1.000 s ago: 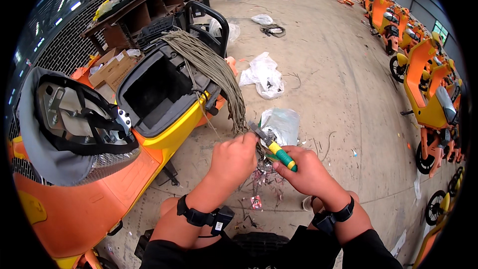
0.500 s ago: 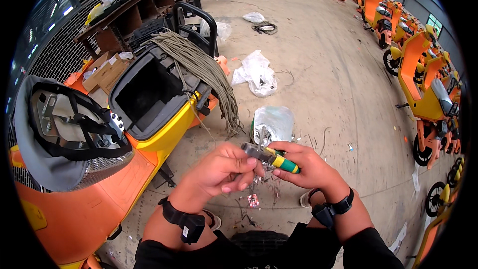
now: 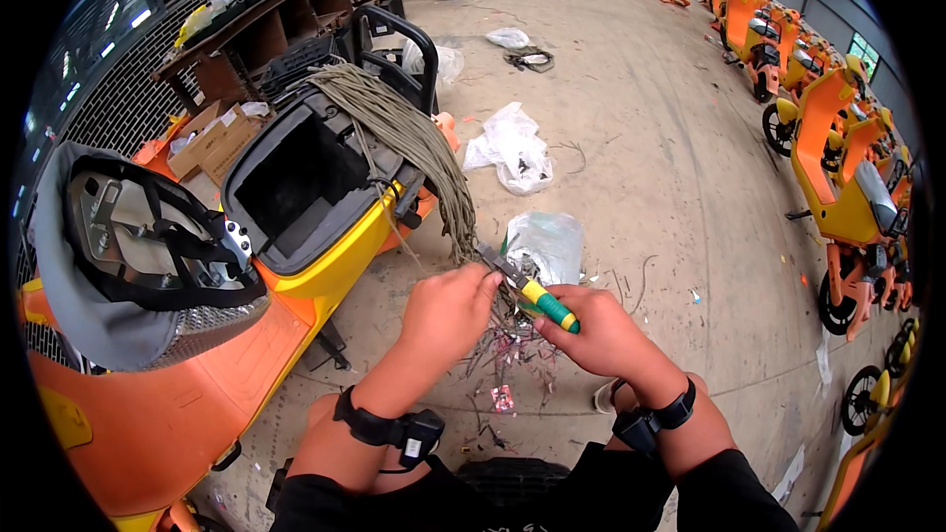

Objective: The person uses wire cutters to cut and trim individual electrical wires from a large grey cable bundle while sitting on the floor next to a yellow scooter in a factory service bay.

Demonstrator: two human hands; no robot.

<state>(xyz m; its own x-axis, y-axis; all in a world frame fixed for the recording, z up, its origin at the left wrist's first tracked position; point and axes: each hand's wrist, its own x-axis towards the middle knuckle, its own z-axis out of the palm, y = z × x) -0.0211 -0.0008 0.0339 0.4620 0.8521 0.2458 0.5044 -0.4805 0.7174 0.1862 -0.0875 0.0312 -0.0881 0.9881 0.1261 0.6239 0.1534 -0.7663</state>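
Observation:
My right hand (image 3: pixel 599 329) is wrapped round a pair of pliers (image 3: pixel 549 301) with green and yellow grips. The metal jaws point up and to the left. Close beside those jaws, my left hand (image 3: pixel 445 313) is closed with thumb and fingers pinched together. Its back faces me, so whatever it pinches is too hidden to name. Under the hands, scraps of thin wire (image 3: pixel 505 350) are scattered on the floor. A whitish plastic bag (image 3: pixel 548 242) with dark bits in it lies just beyond the pliers.
At left stands a yellow and orange scooter (image 3: pixel 187 394) with its seat (image 3: pixel 148 266) flipped up. A bundle of grey-green rope (image 3: pixel 399 133) drapes over its open storage box (image 3: pixel 296 177). Another white bag (image 3: pixel 512 150) lies farther off. Rows of scooters (image 3: pixel 838 167) line the right.
My left hand has turned over, its back now toward me, and its fingers have closed near the jaws. The pliers have tilted more steeply, with the jaws higher.

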